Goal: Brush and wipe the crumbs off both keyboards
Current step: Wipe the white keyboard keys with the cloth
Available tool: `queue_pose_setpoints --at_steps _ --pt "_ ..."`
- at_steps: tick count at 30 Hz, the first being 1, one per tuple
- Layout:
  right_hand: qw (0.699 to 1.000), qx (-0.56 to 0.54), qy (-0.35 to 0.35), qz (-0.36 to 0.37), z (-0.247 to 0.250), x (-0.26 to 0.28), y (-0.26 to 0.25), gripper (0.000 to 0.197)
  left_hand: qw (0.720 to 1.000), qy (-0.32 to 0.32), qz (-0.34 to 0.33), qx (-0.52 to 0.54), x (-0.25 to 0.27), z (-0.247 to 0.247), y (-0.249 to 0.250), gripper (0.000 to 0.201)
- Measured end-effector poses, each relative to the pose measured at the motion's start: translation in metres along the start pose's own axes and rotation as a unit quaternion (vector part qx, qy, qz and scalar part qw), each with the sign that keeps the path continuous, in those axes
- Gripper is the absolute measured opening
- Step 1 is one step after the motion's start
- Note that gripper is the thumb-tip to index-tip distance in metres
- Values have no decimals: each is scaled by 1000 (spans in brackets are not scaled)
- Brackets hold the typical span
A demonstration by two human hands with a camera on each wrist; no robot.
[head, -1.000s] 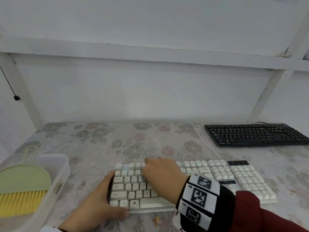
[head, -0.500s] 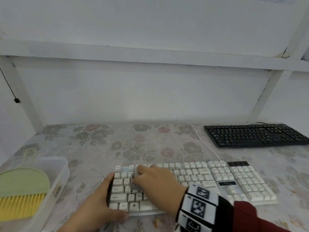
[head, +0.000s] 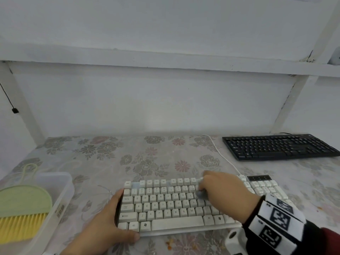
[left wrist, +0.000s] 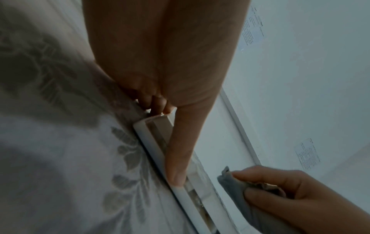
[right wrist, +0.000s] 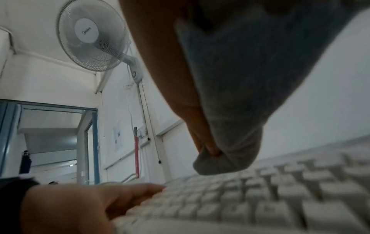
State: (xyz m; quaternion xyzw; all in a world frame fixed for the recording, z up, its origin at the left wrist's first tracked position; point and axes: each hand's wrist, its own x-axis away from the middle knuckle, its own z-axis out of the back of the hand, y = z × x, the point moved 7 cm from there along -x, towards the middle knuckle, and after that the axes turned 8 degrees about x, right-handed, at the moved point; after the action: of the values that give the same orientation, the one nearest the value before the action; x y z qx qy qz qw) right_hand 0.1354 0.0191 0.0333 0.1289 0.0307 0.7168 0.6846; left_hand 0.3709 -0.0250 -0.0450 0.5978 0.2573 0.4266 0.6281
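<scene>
Now right hand pressing grey cloth on white keyboard, left hand gripping its corner

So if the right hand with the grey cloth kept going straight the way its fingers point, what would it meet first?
Likely nothing at once: the right hand, holding the grey cloth over the white keyboard, points up-left toward bare flowered tablecloth, then the white wall. Depth is unclear.

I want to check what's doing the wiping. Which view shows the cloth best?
The right wrist view: the grey cloth fills it, bunched in the right hand. The left wrist view shows one fold; the head view shows only a sliver under the fingers.
</scene>
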Motion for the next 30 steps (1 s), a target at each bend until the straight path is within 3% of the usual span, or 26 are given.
queue_pose_setpoints --at_steps 4,7,15,21,27,30 --pt "991 -83 54 92 15 -10 -41 35 1000 1 13 4 0 2 0 99" --pt "991 -63 50 108 0 -11 -48 33 1000 -3 14 0 0 3 -3 104" --pt "998 -45 27 -20 -28 22 38 25 1000 1 19 -4 1 1 1 100" --pt "997 14 -11 -75 -11 16 38 39 1000 -2 8 -6 2 -1 3 98" --pt "990 -106 24 88 6 -6 -28 31 1000 -6 9 7 1 -1 1 99" --pt "994 -66 36 84 -7 -7 -31 28 1000 -9 12 23 1 1 2 105"
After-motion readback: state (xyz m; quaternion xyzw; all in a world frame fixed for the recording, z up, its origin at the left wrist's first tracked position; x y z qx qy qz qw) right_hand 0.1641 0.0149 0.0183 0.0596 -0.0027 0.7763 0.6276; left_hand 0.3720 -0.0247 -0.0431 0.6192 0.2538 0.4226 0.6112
